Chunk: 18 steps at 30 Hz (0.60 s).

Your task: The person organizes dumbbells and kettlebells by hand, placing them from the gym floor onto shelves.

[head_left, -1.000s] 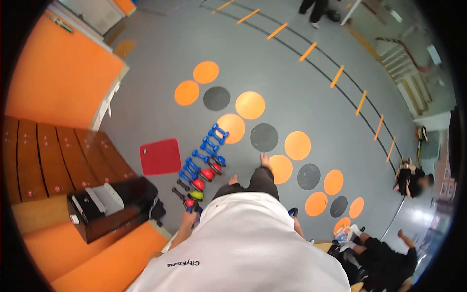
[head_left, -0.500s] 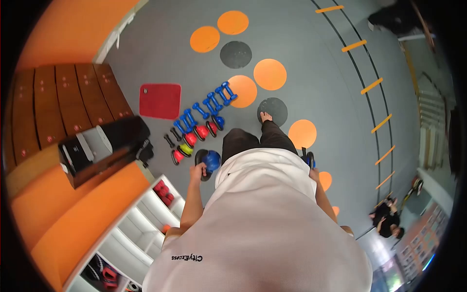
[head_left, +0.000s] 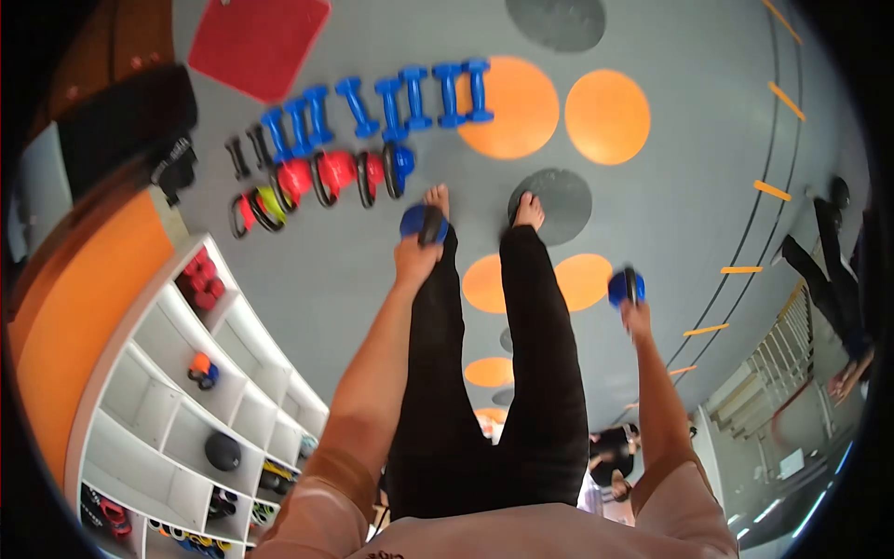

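Blue and heavy-looking, the left kettlebell [head_left: 424,224] hangs from the left hand [head_left: 416,263]. In this view it lies directly over the bare left foot [head_left: 436,197]. I think this is the main danger: if the fingers become loose or sweaty, the weight could drop on the toes, and no shoe protects them. The same could happen on the other side, but there the right kettlebell [head_left: 627,286] is held away from the body, over bare floor [head_left: 708,168], so a fall would probably hit only the floor.

The grip of the left hand is fully closed around the dark handle, with no gap to see. The right hand [head_left: 637,319] also has a closed grip on its handle, though it appears small and its fingers cannot be told apart.

Both arms are stretched down and forward. The right foot [head_left: 529,211] stands on a dark circle [head_left: 563,200] painted on the floor. Beyond the feet is a row of red kettlebells [head_left: 317,175], and just behind it a row of blue dumbbells [head_left: 400,98]. A red mat [head_left: 256,42] lies further out. On the left stands a white shelf [head_left: 149,391] with some equipment in its compartments. Another person [head_left: 824,270] is far to the right.
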Motion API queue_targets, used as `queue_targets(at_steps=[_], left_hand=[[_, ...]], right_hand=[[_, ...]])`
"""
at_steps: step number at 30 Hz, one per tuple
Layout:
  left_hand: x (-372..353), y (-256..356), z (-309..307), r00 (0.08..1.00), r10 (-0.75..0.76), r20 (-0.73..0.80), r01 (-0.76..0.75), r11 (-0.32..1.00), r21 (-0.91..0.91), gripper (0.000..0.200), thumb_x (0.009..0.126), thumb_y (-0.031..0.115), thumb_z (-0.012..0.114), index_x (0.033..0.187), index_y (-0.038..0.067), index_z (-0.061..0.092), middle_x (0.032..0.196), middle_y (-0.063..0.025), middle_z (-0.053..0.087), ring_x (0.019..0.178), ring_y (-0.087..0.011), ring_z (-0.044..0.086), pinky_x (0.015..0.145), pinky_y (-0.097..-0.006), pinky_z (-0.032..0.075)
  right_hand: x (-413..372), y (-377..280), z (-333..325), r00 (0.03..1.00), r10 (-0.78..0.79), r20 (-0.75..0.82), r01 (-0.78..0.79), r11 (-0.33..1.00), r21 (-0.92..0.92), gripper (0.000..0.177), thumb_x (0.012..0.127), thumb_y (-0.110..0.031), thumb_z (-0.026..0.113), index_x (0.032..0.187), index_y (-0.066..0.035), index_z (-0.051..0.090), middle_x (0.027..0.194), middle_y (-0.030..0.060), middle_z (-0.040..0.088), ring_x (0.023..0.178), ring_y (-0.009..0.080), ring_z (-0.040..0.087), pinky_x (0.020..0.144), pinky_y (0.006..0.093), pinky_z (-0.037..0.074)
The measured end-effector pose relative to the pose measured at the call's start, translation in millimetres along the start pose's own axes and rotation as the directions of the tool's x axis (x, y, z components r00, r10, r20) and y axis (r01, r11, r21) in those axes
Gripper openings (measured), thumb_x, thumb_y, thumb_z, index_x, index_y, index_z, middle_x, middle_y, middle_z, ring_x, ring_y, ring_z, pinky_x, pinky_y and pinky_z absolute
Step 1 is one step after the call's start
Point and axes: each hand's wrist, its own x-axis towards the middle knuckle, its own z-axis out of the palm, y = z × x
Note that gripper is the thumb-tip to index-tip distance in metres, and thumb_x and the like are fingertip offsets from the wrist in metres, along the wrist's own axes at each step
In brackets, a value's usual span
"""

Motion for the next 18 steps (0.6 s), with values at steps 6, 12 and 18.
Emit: queue_targets(at_steps=[6, 12, 18], left_hand=[[120.2, -5.6, 68.6, 0.989, -0.070, 0.127, 0.084, 0.991, -0.106, 0.024, 0.060, 0.024, 0.067, 0.071, 0.003, 0.062, 0.058, -0.0090, 0.061, 0.056, -0.0196, 0.061, 0.060, -0.0335, 0.048], [166.7, 9.7, 74.7, 0.999, -0.037, 0.030, 0.044, 0.942, -0.334, 0.012, 0.070, 0.013, 0.065, 0.070, 0.005, 0.057, 0.057, -0.0024, 0.056, 0.053, -0.0124, 0.054, 0.053, -0.0288, 0.043], [196.8, 26.2, 72.3, 0.988, -0.110, 0.112, 0.155, 0.787, -0.597, 0.016, 0.075, 0.015, 0.069, 0.071, 0.007, 0.055, 0.061, -0.0033, 0.055, 0.061, -0.0138, 0.053, 0.059, -0.0291, 0.042]], right_hand=[[128.1, -130.6, 157.7, 0.964, -0.178, 0.196, 0.164, 0.983, 0.084, 0.026, 0.081, -0.021, 0.060, 0.059, -0.011, 0.050, 0.048, -0.0017, 0.045, 0.039, 0.0086, 0.041, 0.039, 0.0269, 0.030], [149.0, -243.5, 282.8, 0.941, -0.225, 0.253, 0.140, 0.939, 0.315, 0.028, 0.077, -0.021, 0.066, 0.058, -0.007, 0.051, 0.050, 0.0020, 0.047, 0.041, 0.0128, 0.044, 0.042, 0.0291, 0.035], [155.5, -280.4, 368.1, 0.938, -0.276, 0.210, 0.158, 0.879, 0.450, 0.028, 0.072, -0.027, 0.069, 0.060, -0.004, 0.056, 0.050, 0.0029, 0.051, 0.041, 0.0131, 0.048, 0.041, 0.0288, 0.038]])
